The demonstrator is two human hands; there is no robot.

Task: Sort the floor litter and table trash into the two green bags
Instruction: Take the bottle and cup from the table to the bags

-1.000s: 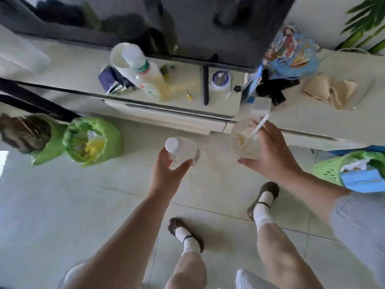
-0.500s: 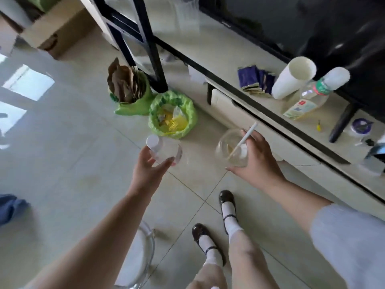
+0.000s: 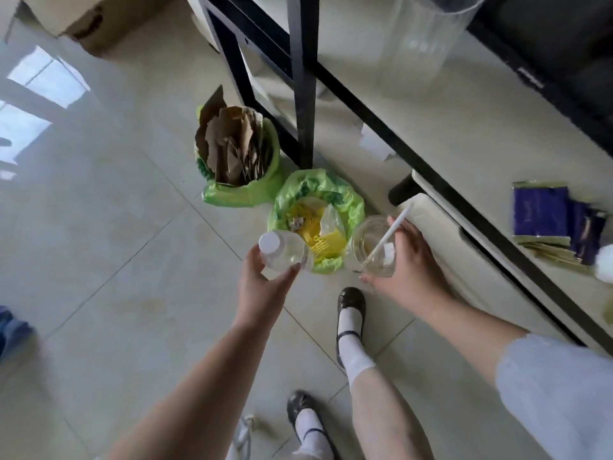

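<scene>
Our left hand (image 3: 262,287) is clamped on a clear bottle (image 3: 285,252), our right hand (image 3: 406,273) on a plastic cup (image 3: 373,247) with a straw (image 3: 389,232). Both hang over the near green bag (image 3: 353,202), already holding yellow plastic; at its eleven o'clock the far green bag (image 3: 265,187) is full of brown paper, and blue packets (image 3: 557,220) at three o'clock remain.

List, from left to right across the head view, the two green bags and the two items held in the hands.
Bag of brown paper → clear bottle in left hand → bag with yellow plastic → clear cup in right hand.
</scene>
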